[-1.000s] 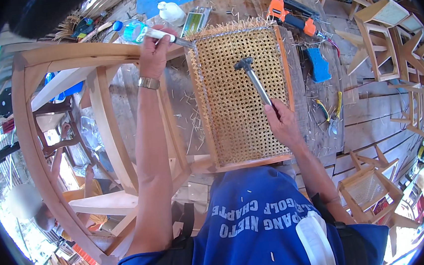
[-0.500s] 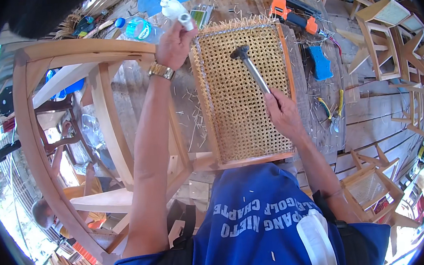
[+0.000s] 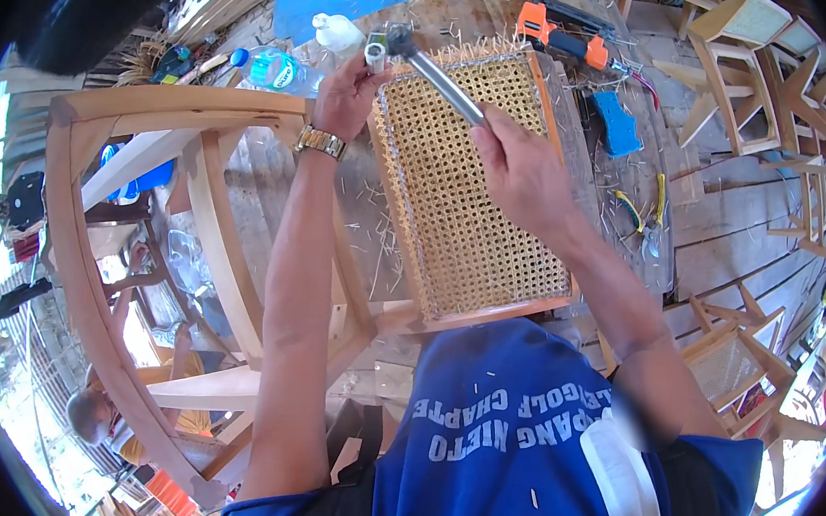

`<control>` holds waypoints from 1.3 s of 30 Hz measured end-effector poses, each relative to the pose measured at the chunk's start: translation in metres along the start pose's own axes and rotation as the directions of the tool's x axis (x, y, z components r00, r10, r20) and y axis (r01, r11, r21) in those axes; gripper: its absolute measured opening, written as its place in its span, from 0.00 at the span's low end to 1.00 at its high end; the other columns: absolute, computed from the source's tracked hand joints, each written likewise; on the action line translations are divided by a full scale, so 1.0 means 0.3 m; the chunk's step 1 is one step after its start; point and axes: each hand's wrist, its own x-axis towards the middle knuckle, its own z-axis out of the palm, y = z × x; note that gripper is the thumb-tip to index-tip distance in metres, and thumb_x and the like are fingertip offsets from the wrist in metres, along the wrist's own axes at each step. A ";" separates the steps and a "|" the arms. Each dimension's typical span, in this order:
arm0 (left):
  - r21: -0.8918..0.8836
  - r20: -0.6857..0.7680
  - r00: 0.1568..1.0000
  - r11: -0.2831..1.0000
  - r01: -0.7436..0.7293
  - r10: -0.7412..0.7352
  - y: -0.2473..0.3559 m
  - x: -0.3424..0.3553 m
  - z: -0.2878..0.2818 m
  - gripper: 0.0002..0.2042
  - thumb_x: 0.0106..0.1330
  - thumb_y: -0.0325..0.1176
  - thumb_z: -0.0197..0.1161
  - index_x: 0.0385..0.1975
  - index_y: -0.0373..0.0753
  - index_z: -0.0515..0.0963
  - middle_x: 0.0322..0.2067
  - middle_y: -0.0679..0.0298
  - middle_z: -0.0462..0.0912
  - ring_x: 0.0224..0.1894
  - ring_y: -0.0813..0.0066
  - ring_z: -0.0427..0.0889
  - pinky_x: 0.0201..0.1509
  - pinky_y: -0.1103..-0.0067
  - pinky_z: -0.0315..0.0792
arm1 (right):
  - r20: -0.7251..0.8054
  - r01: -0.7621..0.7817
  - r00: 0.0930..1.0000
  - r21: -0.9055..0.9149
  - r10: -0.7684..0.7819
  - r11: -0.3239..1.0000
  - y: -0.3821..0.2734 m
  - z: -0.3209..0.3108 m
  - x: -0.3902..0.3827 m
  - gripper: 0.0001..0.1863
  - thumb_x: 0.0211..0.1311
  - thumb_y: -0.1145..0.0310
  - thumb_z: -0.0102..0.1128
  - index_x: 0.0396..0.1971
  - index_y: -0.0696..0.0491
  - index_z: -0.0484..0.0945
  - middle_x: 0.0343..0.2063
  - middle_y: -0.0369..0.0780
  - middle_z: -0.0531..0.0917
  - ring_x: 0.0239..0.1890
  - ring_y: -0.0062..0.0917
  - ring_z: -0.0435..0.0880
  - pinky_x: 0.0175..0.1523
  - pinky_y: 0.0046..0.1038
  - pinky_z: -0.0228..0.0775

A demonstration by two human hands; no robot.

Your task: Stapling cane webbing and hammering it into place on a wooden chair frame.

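Observation:
My left hand (image 3: 344, 97) is closed on a white-handled tool (image 3: 375, 55), held upright at the top-left corner of a woven cane panel (image 3: 475, 243) in a wooden frame; its blade is hidden. My right hand (image 3: 520, 167) grips a hammer (image 3: 438, 79) by its shaft, with the head just right of the tool's top. Whether they touch I cannot tell. Behind them stand a white squeeze bottle (image 3: 337, 31) and a clear plastic bottle (image 3: 272, 71). Loose cane ends stick up along the panel's top edge.
An orange-black nail gun (image 3: 560, 33), blue block (image 3: 616, 126) and pliers (image 3: 650, 215) lie right on the plank bench (image 3: 281, 186). A large wooden frame (image 3: 65, 208) stands left, with a co-worker (image 3: 95, 409) beyond. Wooden chair frames (image 3: 740, 96) stand right.
My left hand has turned the tool from slanted to upright and moved it rightward to the panel's corner. My right hand has raised the hammer up and leftward, bringing its head beside the tool.

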 end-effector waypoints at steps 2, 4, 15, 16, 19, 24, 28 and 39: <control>-0.027 0.021 0.997 0.997 0.068 -0.068 -0.019 0.015 0.000 0.11 0.66 0.33 0.69 0.46 0.42 0.81 0.27 0.70 0.84 0.27 0.84 0.77 0.32 0.79 0.72 | -0.226 0.115 0.971 0.157 -0.077 0.981 -0.032 -0.023 -0.019 0.18 0.73 0.68 0.54 0.58 0.56 0.73 0.30 0.49 0.83 0.27 0.34 0.83 0.33 0.33 0.75; -0.075 0.024 0.999 0.996 0.040 -0.038 -0.025 0.009 0.011 0.10 0.66 0.32 0.68 0.45 0.42 0.81 0.27 0.70 0.83 0.27 0.83 0.77 0.32 0.79 0.72 | -0.256 0.139 0.963 0.184 -0.090 0.973 -0.031 0.023 -0.020 0.17 0.73 0.67 0.54 0.57 0.57 0.73 0.31 0.49 0.83 0.27 0.37 0.83 0.34 0.34 0.75; -0.023 -0.100 0.995 1.000 0.013 -0.015 -0.010 -0.034 -0.001 0.08 0.68 0.30 0.63 0.45 0.41 0.80 0.24 0.69 0.81 0.25 0.83 0.76 0.30 0.79 0.70 | -0.112 0.043 0.994 0.210 -0.019 0.977 0.081 0.105 -0.048 0.22 0.74 0.64 0.53 0.63 0.58 0.71 0.27 0.51 0.81 0.25 0.39 0.82 0.32 0.38 0.72; -0.063 -0.106 0.993 0.997 0.038 -0.045 -0.029 -0.038 0.003 0.08 0.68 0.30 0.64 0.45 0.42 0.80 0.25 0.69 0.81 0.25 0.82 0.77 0.30 0.80 0.70 | 0.030 -0.091 0.996 0.136 0.088 0.986 0.093 0.125 -0.037 0.24 0.74 0.64 0.52 0.65 0.57 0.68 0.24 0.51 0.80 0.24 0.39 0.82 0.31 0.39 0.71; -0.058 -0.094 0.993 0.996 0.068 -0.074 0.003 -0.038 -0.025 0.08 0.68 0.30 0.64 0.45 0.40 0.79 0.31 0.63 0.86 0.32 0.77 0.85 0.36 0.78 0.76 | 0.207 -0.244 0.950 0.035 0.232 0.969 0.139 0.185 0.002 0.26 0.75 0.62 0.48 0.68 0.55 0.63 0.18 0.49 0.78 0.21 0.41 0.80 0.29 0.42 0.70; -0.162 -0.335 0.940 0.987 0.004 -0.059 0.209 -0.132 -0.129 0.06 0.69 0.29 0.64 0.43 0.40 0.80 0.33 0.69 0.86 0.33 0.83 0.81 0.35 0.81 0.74 | 0.080 -0.050 0.996 0.165 0.037 0.985 0.179 0.263 0.006 0.23 0.72 0.68 0.53 0.66 0.51 0.69 0.25 0.51 0.81 0.24 0.42 0.82 0.33 0.42 0.72; -0.207 -0.498 0.835 0.967 0.145 -0.232 0.197 -0.268 -0.215 0.04 0.71 0.27 0.62 0.43 0.39 0.80 0.34 0.74 0.82 0.33 0.90 0.75 0.36 0.85 0.70 | 0.082 -0.033 0.996 0.082 0.026 0.996 0.214 0.299 0.044 0.24 0.73 0.68 0.51 0.67 0.48 0.68 0.33 0.52 0.83 0.31 0.42 0.85 0.39 0.39 0.76; -0.406 -0.451 0.789 0.883 0.235 -0.417 0.090 -0.564 -0.165 0.08 0.72 0.25 0.61 0.48 0.39 0.78 0.38 0.73 0.81 0.34 0.89 0.71 0.39 0.87 0.68 | 0.298 -0.062 0.945 -0.236 0.133 0.970 0.124 0.284 0.151 0.21 0.75 0.64 0.47 0.65 0.45 0.70 0.35 0.48 0.84 0.35 0.42 0.85 0.41 0.40 0.78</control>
